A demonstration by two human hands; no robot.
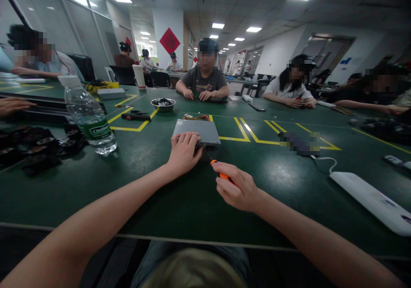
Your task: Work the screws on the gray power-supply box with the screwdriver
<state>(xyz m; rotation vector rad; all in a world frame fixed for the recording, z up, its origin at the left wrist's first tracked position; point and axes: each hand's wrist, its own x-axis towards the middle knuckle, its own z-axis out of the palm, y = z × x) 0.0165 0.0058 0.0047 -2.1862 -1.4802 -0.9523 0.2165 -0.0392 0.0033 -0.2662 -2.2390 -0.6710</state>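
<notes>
Centrally, a grey rectangular metal box (201, 127) sits on the dark green tabletop (180, 211), the left hand (186, 151) on it.
Left fingers lie bent across its top, thumb by the near face, pinching or merely resting, I cannot tell; the right hand (238, 187) wraps its fingers round an orange-and-black-handled screwdriver (224, 177).

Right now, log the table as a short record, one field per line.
left hand: resting on the grey box
right hand: gripping an orange-black screwdriver
screwdriver tip: toward the box's near side; contact unclear
box: on the green table, coloured wires at its far edge
left: bottle, metal bowl
right: white cable, white slab
across: seated person
</notes>
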